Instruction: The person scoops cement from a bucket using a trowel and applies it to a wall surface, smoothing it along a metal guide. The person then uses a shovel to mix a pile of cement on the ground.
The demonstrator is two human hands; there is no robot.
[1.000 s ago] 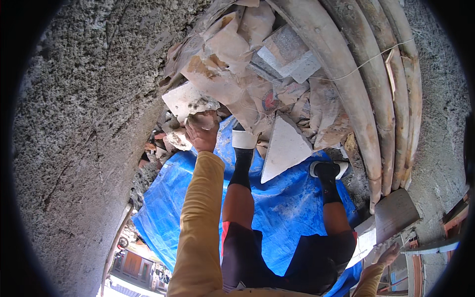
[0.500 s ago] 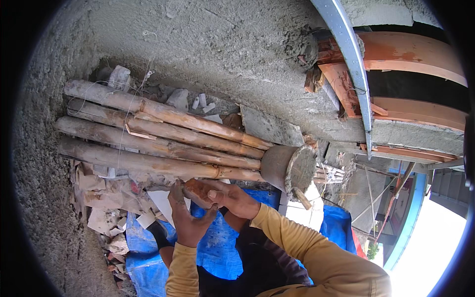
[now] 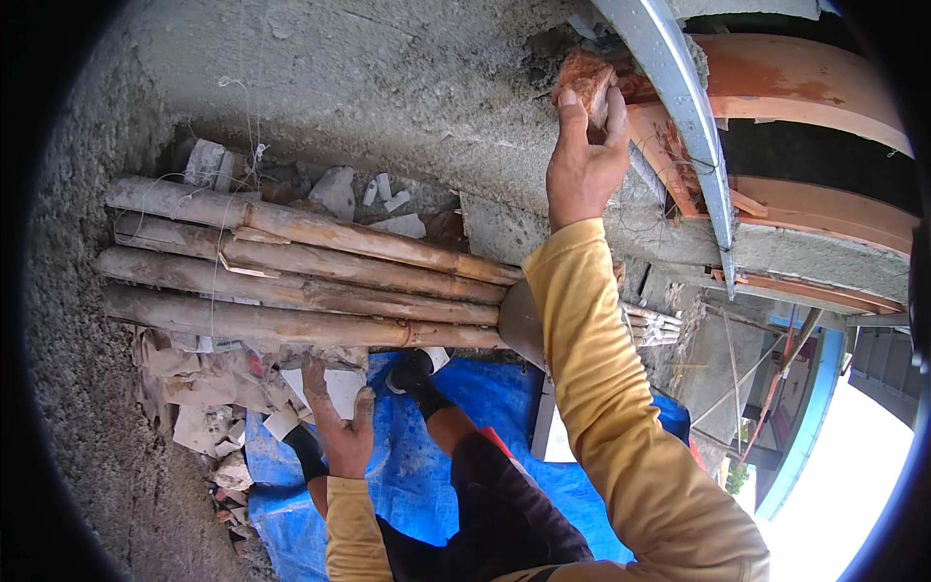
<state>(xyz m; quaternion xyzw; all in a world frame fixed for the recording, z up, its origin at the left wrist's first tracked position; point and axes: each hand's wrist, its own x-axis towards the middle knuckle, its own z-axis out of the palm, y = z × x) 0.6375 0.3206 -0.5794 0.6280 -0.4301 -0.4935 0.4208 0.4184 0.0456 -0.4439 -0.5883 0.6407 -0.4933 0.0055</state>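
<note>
A rough, reddish chunk of brick (image 3: 584, 80) is gripped between the thumb and fingers of my right hand (image 3: 587, 175), raised at the far right. It is up against the grey plastered wall (image 3: 427, 107), at a rough gap close to the end of the orange wooden frame (image 3: 776, 87). Whether it touches the mortar there, I cannot tell. My left hand (image 3: 341, 432) is low, holding nothing, with fingers apart above the blue tarp (image 3: 417, 495) and near a white tile piece (image 3: 339, 393). My right sleeve hides most of a mortar-coated bucket (image 3: 522, 325).
Several bamboo poles (image 3: 310, 257) lie side by side across the middle, left of the bucket. Broken tiles and rubble (image 3: 208, 388) heap up at the left below them. A curved metal bar (image 3: 679, 97) runs down beside my right hand. My feet stand on the tarp.
The brick chunk was between both hands low in front of me. My left hand has let go, and my right hand has carried it up to the wall.
</note>
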